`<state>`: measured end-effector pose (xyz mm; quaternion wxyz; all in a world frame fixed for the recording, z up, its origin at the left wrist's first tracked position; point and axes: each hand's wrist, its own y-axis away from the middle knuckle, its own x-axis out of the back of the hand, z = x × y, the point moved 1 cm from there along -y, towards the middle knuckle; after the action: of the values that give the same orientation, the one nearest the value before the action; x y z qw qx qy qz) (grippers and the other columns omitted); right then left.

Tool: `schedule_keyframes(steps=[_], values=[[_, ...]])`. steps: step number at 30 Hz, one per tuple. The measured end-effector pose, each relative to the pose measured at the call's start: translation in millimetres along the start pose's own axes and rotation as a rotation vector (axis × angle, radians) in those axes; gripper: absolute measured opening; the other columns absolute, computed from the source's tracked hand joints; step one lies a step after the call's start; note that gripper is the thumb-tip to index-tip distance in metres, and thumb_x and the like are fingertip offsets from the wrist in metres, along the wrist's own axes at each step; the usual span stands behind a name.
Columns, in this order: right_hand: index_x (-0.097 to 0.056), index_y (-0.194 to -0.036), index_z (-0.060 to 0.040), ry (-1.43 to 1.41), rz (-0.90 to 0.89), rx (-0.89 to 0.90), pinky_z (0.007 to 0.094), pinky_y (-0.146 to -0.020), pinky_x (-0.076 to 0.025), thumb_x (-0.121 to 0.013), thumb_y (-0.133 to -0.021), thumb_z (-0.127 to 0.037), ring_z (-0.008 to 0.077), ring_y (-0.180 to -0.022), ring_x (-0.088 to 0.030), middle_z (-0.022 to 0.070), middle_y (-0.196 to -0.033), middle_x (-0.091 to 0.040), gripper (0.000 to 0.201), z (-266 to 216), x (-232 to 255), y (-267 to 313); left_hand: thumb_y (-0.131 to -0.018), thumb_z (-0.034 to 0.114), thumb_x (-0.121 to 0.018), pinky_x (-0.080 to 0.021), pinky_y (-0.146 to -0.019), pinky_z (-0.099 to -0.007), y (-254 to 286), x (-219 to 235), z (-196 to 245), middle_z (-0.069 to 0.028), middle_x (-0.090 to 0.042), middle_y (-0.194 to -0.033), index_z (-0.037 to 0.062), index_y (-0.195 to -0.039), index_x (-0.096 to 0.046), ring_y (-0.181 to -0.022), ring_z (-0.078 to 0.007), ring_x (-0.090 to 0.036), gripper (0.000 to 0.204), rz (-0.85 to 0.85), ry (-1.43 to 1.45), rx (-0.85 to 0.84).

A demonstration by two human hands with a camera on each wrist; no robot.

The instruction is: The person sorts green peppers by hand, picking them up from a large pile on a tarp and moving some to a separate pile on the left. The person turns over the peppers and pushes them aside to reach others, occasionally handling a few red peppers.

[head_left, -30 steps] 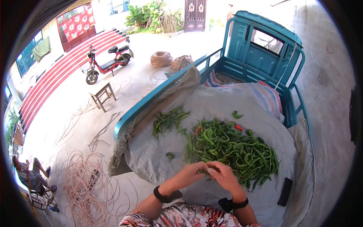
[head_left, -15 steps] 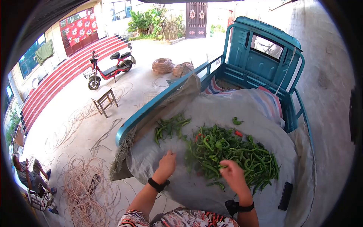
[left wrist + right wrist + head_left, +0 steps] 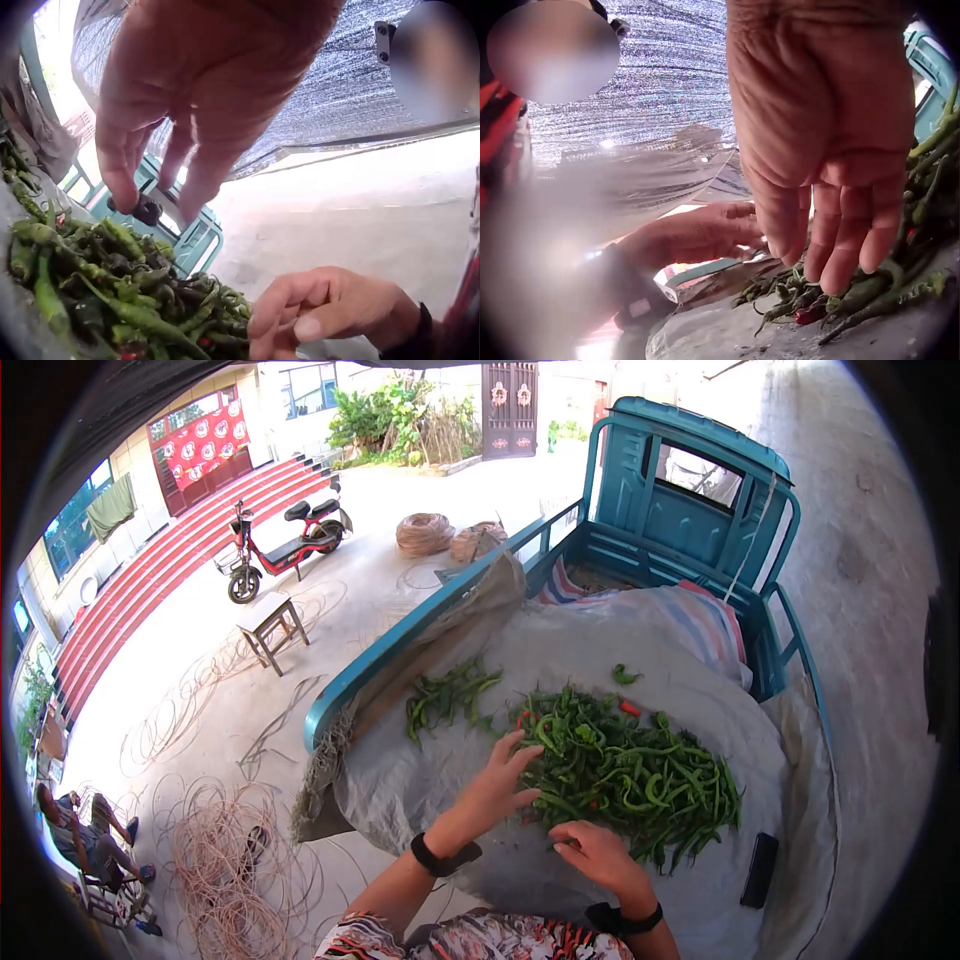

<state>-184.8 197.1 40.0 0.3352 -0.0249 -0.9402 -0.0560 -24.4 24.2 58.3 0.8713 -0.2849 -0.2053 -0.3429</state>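
Note:
A heap of green peppers (image 3: 640,770) with a few red ones lies on a grey sheet (image 3: 690,650). My left hand (image 3: 492,785) reaches over the heap's left edge, its fingers spread and its thumb apart from them. In the left wrist view a small dark, shrivelled-looking piece (image 3: 148,211) shows beside one fingertip; I cannot tell whether the hand holds it. My right hand (image 3: 605,857) hovers at the near edge of the heap, fingers loosely bent in the head view. From the right wrist, its fingers (image 3: 836,262) hang down with nothing visible in them.
A smaller bunch of peppers (image 3: 450,695) lies left of the heap, with a lone pepper (image 3: 625,675) behind. A black phone-like object (image 3: 760,870) rests at right. The sheet covers the bed of a teal cargo vehicle (image 3: 690,510). A person sits at far left.
The hands met at the near edge, then parted, the left going leftward. Now the left hand has swung rightward and forward to the heap. The right has drawn back slightly toward me.

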Motion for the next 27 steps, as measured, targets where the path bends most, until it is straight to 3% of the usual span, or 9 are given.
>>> schedule_keyframes(steps=[1,4,7,9,13,15,18,24,27], values=[[-0.065,-0.117,-0.0074,0.006,0.026,-0.008,0.0407,-0.08,-0.054,-0.066,-0.091,-0.014,0.0292,-0.091,-0.069,0.0135,-0.113,-0.065,0.027,-1.8,-0.4,0.6,-0.078,0.009,-0.071,-0.05,-0.087,-0.0451,-3.0,0.6,9.6,-0.0201,-0.051,-0.118,0.0086,-0.12,-0.058,-0.104,-0.0404,-0.056,0.044,0.064,0.043,-0.055],[-0.065,-0.117,-0.0082,0.012,0.126,-0.041,0.0417,-0.078,-0.054,-0.067,-0.089,-0.013,0.0285,-0.087,-0.069,0.0125,-0.119,-0.061,0.028,-3.6,0.1,6.5,-0.077,0.017,-0.075,-0.047,-0.099,-0.047,12.4,-20.6,-39.4,-0.0257,-0.041,-0.141,0.0108,-0.136,-0.053,-0.123,-0.0442,-0.049,0.064,-0.076,-0.286,0.088],[-0.063,-0.121,-0.0109,0.066,0.278,-0.104,0.0417,-0.079,-0.054,-0.07,-0.087,-0.011,0.0282,-0.086,-0.069,0.0105,-0.128,-0.056,0.035,5.4,1.8,15.3,-0.074,0.012,-0.073,-0.052,-0.088,-0.0468,37.9,-38.2,-56.0,-0.0213,-0.047,-0.122,0.0124,-0.122,-0.059,-0.107,-0.0419,-0.053,0.05,-0.137,-0.564,0.177],[-0.061,-0.125,-0.0133,0.189,0.408,-0.172,0.0403,-0.081,-0.055,-0.073,-0.084,-0.011,0.0265,-0.087,-0.069,0.0089,-0.134,-0.053,0.043,14.2,-0.2,16.8,-0.074,0.011,-0.072,-0.053,-0.086,-0.0482,42.7,-43.5,-56.9,-0.0219,-0.047,-0.12,0.0135,-0.119,-0.06,-0.109,-0.0428,-0.052,0.047,-0.155,-0.565,0.174],[-0.058,-0.13,-0.0161,0.326,0.346,-0.225,0.0435,-0.082,-0.054,-0.074,-0.081,-0.01,0.0313,-0.091,-0.068,0.0091,-0.139,-0.049,0.051,31.2,-3.6,14.9,-0.076,0.01,-0.069,-0.052,-0.082,-0.05,48.9,-47.6,-58.0,-0.023,-0.047,-0.116,0.0123,-0.11,-0.061,-0.106,-0.0437,-0.053,0.035,-0.183,-0.509,0.197],[-0.057,-0.132,-0.0168,0.356,0.308,-0.24,0.0444,-0.082,-0.054,-0.074,-0.081,-0.01,0.0336,-0.093,-0.068,0.0101,-0.14,-0.048,0.054,36.0,-8.1,11.2,-0.078,0.009,-0.068,-0.051,-0.08,-0.051,54.5,-52.8,-63.3,-0.0232,-0.049,-0.112,0.0094,-0.106,-0.06,-0.099,-0.0439,-0.055,0.029,-0.192,-0.339,0.226],[-0.063,-0.123,-0.0137,0.5,0.431,-0.13,0.0452,-0.082,-0.054,-0.072,-0.083,-0.01,0.0355,-0.094,-0.067,0.0124,-0.133,-0.053,0.041,45.3,-10.5,1.5,-0.079,0.007,-0.065,-0.05,-0.079,-0.0482,57.1,-50.7,-59.3,-0.0219,-0.05,-0.106,0.0066,-0.101,-0.06,-0.093,-0.0425,-0.057,0.023,-0.114,-0.18,0.223],[-0.074,-0.097,-0.0108,0.138,0.465,-0.102,0.0443,-0.077,-0.054,-0.067,-0.087,-0.01,0.0329,-0.088,-0.067,0.0108,-0.103,-0.062,0.012,54.2,-13.8,4.9,-0.077,0.001,-0.067,-0.049,-0.074,-0.0408,49.4,-14.6,-11.9,-0.0159,-0.055,-0.098,0.0031,-0.097,-0.058,-0.084,-0.0329,-0.059,0.021,0.069,-0.113,0.251],[-0.074,-0.098,-0.0068,0.096,0.388,-0.07,0.0347,-0.075,-0.054,-0.069,-0.085,-0.004,0.027,-0.082,-0.067,0.0113,-0.1,-0.061,0.015,42.8,-12.1,13.4,-0.076,-0.002,-0.068,-0.05,-0.072,-0.0376,45.3,-1.3,10.6,-0.0143,-0.055,-0.097,0.0027,-0.097,-0.058,-0.083,-0.0286,-0.06,0.023,0.105,-0.098,0.199]])
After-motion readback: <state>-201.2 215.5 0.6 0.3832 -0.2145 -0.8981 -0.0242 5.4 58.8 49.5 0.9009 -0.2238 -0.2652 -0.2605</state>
